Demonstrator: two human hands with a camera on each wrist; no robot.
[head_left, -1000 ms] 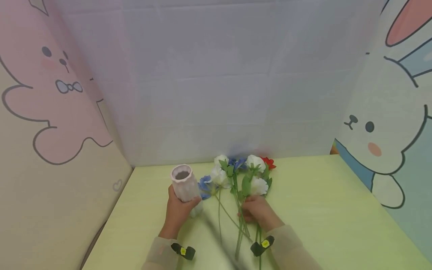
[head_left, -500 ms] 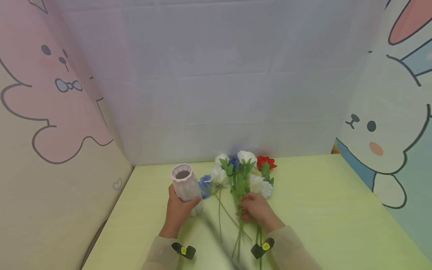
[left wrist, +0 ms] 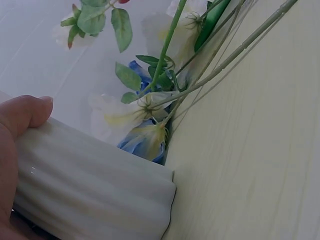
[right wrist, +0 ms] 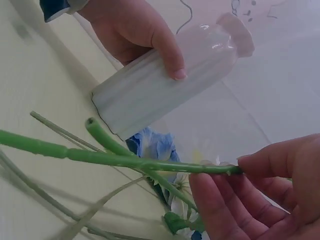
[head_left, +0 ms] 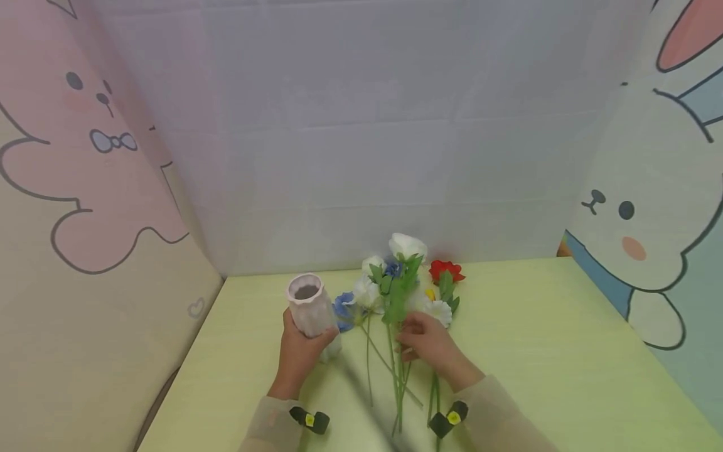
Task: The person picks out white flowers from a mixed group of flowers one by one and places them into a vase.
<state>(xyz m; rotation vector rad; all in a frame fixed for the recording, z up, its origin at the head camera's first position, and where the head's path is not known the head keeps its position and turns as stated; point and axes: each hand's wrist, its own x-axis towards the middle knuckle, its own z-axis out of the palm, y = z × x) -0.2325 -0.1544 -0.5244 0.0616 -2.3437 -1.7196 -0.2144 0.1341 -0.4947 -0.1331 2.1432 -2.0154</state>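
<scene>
A pale, ribbed vase (head_left: 310, 314) with a wavy pinkish rim stands upright on the table, its mouth facing up. My left hand (head_left: 299, 361) grips it around the body; the thumb (right wrist: 171, 59) lies along its side in the right wrist view. Between thumb and fingertips, my right hand (head_left: 432, 345) pinches the green stem (right wrist: 115, 160) of a white artificial flower (head_left: 407, 245). Its bloom and leaves rise above the other flowers. Beside the vase lie a blue flower (head_left: 342, 307) and a white flower (head_left: 366, 292). Another stem (right wrist: 102, 136) crosses behind the pinched one.
To the right of the bunch lie a red flower (head_left: 446, 272) and a white one (head_left: 439, 312). Several loose stems spread toward the front of the yellow table (head_left: 542, 351). A pale backdrop (head_left: 350, 157) closes off the back, with cartoon-printed panels on both sides.
My right hand has drawn the white flower up and slightly left, away from the others, its bloom now higher. The red flower shows more fully. My left hand and the vase stay put.
</scene>
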